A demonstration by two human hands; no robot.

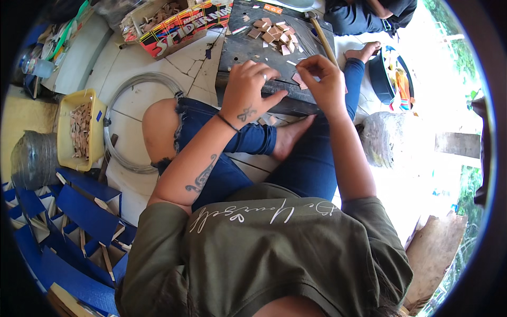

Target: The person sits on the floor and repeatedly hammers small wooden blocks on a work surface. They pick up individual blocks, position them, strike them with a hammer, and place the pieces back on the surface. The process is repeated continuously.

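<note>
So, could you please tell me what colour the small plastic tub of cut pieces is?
The small plastic tub is yellow, seen in the head view.

Board (pixel 248 45) lies ahead of the person's knees, 2 hands on its near edge: left hand (pixel 247 90) left, right hand (pixel 325 84) right, near each other. Pile of squares (pixel 274 33) on board behind the hands. Hammer (pixel 322 39) on board's right. Box (pixel 174 24) behind-left. Wire coil (pixel 124 124) left of knee, tub (pixel 79 129) further left. Bucket (pixel 388 76) right.
</note>
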